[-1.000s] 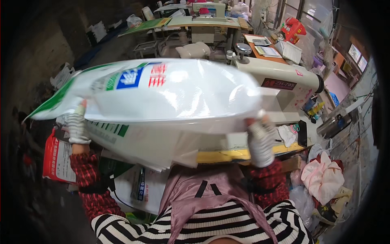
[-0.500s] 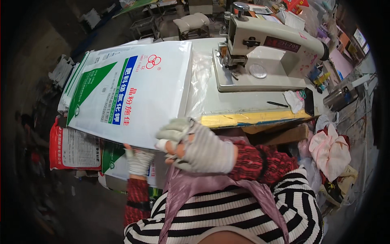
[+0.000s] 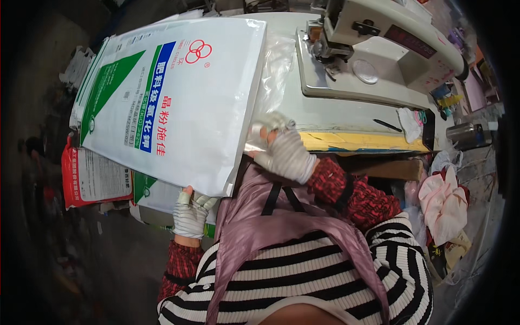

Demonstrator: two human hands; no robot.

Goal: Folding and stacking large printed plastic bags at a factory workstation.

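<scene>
A worker in knitted gloves and a striped top under a mauve apron is laying a large white printed sack (image 3: 179,103) across the left half of a sewing bench (image 3: 325,111), the sack filling the upper left and centre of the frame with its near corner hanging off the bench edge. The left hand (image 3: 190,214), at lower centre-left, is gripping that overhanging corner from below, fingers (image 3: 187,196) curled up around the sack's hem. The right hand (image 3: 284,149), at centre frame, is pressing down on the clear plastic liner (image 3: 273,65) that is showing along the sack's right edge, fingers bent and pinching the film against the bench top. An industrial sewing machine (image 3: 379,49) is standing at upper right, well apart from both hands, with a dark pen (image 3: 387,125) and a crumpled white rag (image 3: 407,122) lying near the bench's right end. More printed sacks (image 3: 97,176) are lying on the floor at left, and a pink bundle of cloth (image 3: 441,200) is hanging at right. The risk, by the look of it, is the slippery liner sliding or bunching under the glove, so that it no longer lies in line with the outer sack; the unsupported corner could also drag the sack off the bench if the left hand's grip is slackening.
</scene>
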